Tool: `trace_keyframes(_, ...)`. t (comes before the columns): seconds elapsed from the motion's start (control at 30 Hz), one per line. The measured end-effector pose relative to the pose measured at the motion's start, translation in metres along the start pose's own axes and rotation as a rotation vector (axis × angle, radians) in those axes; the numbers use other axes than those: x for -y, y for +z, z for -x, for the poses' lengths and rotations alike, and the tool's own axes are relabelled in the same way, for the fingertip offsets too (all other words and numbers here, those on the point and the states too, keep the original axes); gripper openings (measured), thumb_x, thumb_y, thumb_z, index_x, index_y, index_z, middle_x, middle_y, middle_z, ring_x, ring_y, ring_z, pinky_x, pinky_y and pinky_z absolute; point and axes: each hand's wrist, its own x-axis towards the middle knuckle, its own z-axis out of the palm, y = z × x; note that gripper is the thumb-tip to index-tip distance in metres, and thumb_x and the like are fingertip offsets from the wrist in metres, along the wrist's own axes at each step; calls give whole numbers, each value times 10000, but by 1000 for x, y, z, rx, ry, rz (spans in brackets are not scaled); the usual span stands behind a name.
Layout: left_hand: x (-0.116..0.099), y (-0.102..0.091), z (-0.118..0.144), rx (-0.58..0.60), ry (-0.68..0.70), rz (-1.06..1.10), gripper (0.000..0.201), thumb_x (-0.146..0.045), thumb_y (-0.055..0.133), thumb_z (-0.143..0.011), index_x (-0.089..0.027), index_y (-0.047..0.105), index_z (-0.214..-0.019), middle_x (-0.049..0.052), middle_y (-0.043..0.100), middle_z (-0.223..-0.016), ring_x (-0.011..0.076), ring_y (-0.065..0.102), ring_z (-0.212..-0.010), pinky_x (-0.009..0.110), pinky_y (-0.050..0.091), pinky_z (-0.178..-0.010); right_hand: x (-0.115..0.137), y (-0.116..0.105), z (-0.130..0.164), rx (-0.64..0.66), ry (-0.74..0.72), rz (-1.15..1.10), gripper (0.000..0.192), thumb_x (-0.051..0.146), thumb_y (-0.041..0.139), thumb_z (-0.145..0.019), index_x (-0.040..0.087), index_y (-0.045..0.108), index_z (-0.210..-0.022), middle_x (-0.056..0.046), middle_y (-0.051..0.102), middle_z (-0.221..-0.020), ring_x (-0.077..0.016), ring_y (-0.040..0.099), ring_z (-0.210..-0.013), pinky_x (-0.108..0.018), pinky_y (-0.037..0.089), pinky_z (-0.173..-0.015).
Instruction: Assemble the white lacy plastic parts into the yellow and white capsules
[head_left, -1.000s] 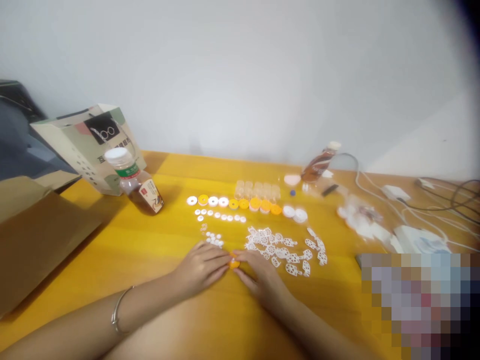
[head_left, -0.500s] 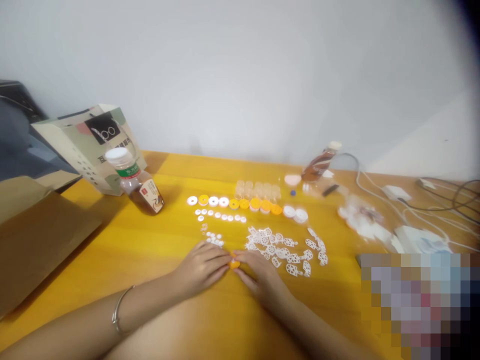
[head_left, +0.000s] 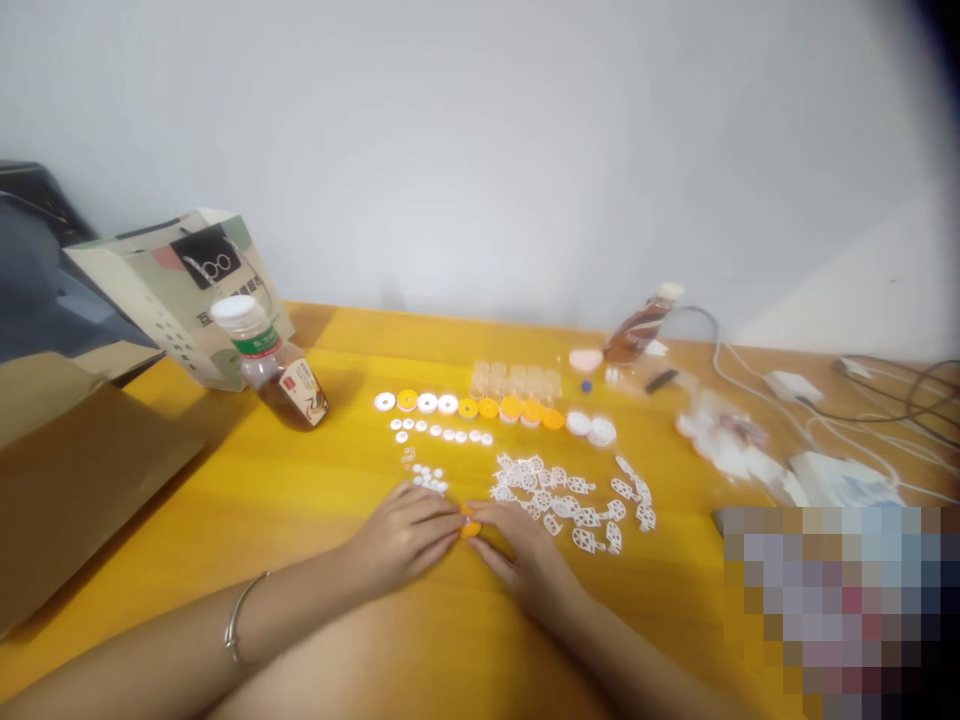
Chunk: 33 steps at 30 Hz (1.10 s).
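A small orange plastic piece (head_left: 470,528) is pinched between the fingertips of both hands, low over the table; a light spot shows on it, and its full shape is hidden by the fingers. From the left, my left hand (head_left: 401,540) closes on it. Opposite, my right hand (head_left: 529,555) grips its other side with thumb and fingers. Small white round pieces (head_left: 429,478) lie just beyond the left hand. Past the right hand are scattered white spoked plastic parts (head_left: 559,503). Farther back runs a row of orange and white discs (head_left: 488,408), with smaller white discs (head_left: 448,435) in front.
Clear plastic cups (head_left: 516,381) stand behind the discs. A white-capped drink bottle (head_left: 274,370) and a paper bag (head_left: 169,290) are at left, near a cardboard box (head_left: 82,480). At right are another bottle (head_left: 637,325), cables (head_left: 806,430) and crumpled plastic (head_left: 724,435).
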Motion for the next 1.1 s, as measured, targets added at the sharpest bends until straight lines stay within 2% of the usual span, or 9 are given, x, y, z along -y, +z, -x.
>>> trace_keyframes(0.37, -1, 0, 0, -12, 18, -25, 218, -191, 487, -855, -206, 591, -1046, 52, 654, -962, 142, 590, -887, 291, 428, -800, 0, 0, 0, -31, -20, 18, 207, 143, 554, -790, 247, 561, -969, -43, 677, -968, -184, 635, -908, -338, 520, -800)
trace_keyframes(0.57, -1, 1, 2, 19, 29, -62, 229, -194, 503, -845, -203, 588, -1057, 54, 648, -982, 158, 580, -902, 303, 421, -806, -1, 1, 1, -42, -47, 30, 168, 145, 553, -799, 244, 570, -934, -53, 671, -982, -186, 632, -906, -341, 525, -787)
trace_keyframes(0.73, -3, -2, 3, 53, 43, -107, 231, -206, 491, -849, -184, 592, -1056, 71, 640, -998, 172, 569, -915, 323, 412, -820, -2, 2, 2, -32, -56, 25, 131, 126, 547, -808, 231, 583, -879, -58, 662, -994, -176, 625, -906, -332, 522, -798)
trace_keyframes(1.1, -8, -1, 0, 66, 80, -193, 220, -183, 478, -846, -155, 573, -1042, 78, 642, -974, 184, 570, -940, 348, 394, -850, -1, 4, 4, -3, -88, 104, 128, 114, 504, -825, 211, 563, -884, -85, 644, -992, -186, 613, -924, -346, 528, -818)
